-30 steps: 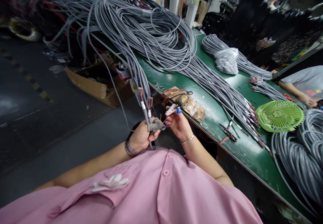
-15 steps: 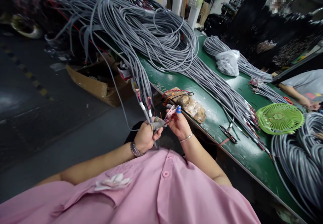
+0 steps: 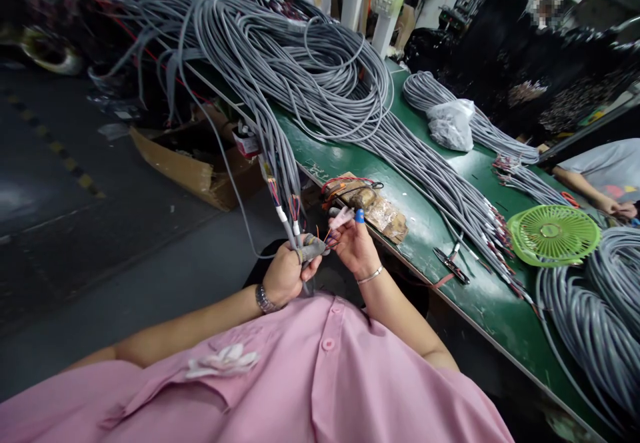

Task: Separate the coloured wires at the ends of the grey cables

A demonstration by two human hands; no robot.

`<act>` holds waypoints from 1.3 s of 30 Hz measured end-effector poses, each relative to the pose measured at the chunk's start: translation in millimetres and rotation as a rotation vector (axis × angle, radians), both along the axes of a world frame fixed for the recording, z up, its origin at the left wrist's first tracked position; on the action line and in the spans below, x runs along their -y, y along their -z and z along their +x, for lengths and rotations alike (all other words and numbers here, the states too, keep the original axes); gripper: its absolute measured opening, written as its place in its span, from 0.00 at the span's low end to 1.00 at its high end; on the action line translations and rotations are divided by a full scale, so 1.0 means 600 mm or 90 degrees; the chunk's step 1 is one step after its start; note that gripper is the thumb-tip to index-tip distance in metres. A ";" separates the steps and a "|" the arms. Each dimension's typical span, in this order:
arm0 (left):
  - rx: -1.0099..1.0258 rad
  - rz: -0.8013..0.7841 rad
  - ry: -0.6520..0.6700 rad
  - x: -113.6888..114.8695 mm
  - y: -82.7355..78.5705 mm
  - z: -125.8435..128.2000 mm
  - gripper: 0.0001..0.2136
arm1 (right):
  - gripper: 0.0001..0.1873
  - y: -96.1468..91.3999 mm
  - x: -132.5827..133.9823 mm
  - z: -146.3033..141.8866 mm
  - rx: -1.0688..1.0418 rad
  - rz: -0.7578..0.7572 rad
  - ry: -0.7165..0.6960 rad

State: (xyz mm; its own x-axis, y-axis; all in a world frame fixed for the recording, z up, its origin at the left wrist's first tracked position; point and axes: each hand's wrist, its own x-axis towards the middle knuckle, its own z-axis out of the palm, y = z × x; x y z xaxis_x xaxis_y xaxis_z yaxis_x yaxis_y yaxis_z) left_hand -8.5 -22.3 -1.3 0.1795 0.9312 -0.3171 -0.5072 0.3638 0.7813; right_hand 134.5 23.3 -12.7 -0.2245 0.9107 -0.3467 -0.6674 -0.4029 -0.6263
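My left hand (image 3: 286, 271) is closed round a grey cable end (image 3: 311, 250) just off the near edge of the green table (image 3: 435, 243). Thin coloured wires (image 3: 327, 236) fan out of that cable end. My right hand (image 3: 354, 243) pinches these wires between fingertips wearing pink and blue finger covers. Other grey cables (image 3: 280, 183) with bared coloured tips hang down from the table edge right above my left hand. A watch is on my left wrist, a thin bracelet on my right.
Big coils of grey cable (image 3: 300, 63) cover the table's far part, more cable (image 3: 595, 323) lies at right. A taped brown block (image 3: 373, 206), small cutters (image 3: 453, 264), a green fan grille (image 3: 554, 233) and a plastic bag (image 3: 450, 125) lie on it. A cardboard box (image 3: 190, 163) sits on the floor. Another person's arm (image 3: 595, 186) rests at right.
Both hands stay together on the cable end; my right fingers have shifted slightly among the coloured wires. The view has drifted a little.
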 end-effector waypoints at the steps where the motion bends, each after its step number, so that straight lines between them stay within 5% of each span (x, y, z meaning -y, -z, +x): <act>1: -0.001 0.001 -0.002 0.002 0.001 -0.001 0.10 | 0.24 -0.002 0.001 0.001 0.009 0.008 0.000; 9: 0.020 -0.005 -0.038 -0.002 -0.002 0.002 0.10 | 0.17 -0.003 0.004 -0.005 0.079 0.028 0.042; 16: 0.037 -0.011 -0.037 -0.007 0.006 0.007 0.09 | 0.20 0.024 0.006 -0.010 0.298 0.121 0.232; 23: 0.032 -0.007 -0.032 -0.009 0.014 0.010 0.10 | 0.22 0.015 -0.007 -0.014 0.091 0.045 0.078; 32: 0.013 0.000 -0.041 -0.007 0.021 0.013 0.09 | 0.20 0.009 -0.011 -0.024 0.032 0.013 0.131; 39: 0.001 0.015 -0.034 0.003 0.024 0.002 0.08 | 0.28 0.011 0.004 -0.004 -0.008 -0.009 0.047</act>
State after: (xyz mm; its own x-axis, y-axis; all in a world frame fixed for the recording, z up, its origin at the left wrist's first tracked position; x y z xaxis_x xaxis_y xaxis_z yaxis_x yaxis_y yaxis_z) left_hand -7.1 -24.0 -15.7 0.1303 0.9465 -0.2951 -0.5268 0.3182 0.7882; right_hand 131.9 20.6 -19.4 -0.1619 0.9201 -0.3568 -0.7036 -0.3611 -0.6120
